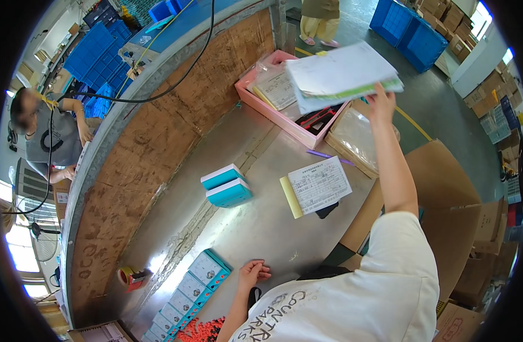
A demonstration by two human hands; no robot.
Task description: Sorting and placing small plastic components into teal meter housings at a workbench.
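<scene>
My right hand [381, 102] is raised at the far right, gripping the near edge of a stack of papers [344, 68]. The stack hangs tilted over a pink box [273, 121], which holds a bagged booklet [277, 91] and a red and black tool [315, 118]. Resting low over the metal table's near edge, my left hand [254, 273] holds nothing, its fingers loosely bent. Closest to it is a row of teal units with pale tops [193, 286]. A filled-in form pad [320, 185] with a yellow edge lies mid-table, partly covering a dark flat object [328, 211].
Two teal and white blocks [229, 192] stand mid-table. A purple pen [330, 157] lies beside clear plastic bags [364, 139]. Small red parts [201, 329] and a tape roll [125, 276] are at lower left. A wooden wall [159, 137] bounds the table; a co-worker [50, 134] is beyond it.
</scene>
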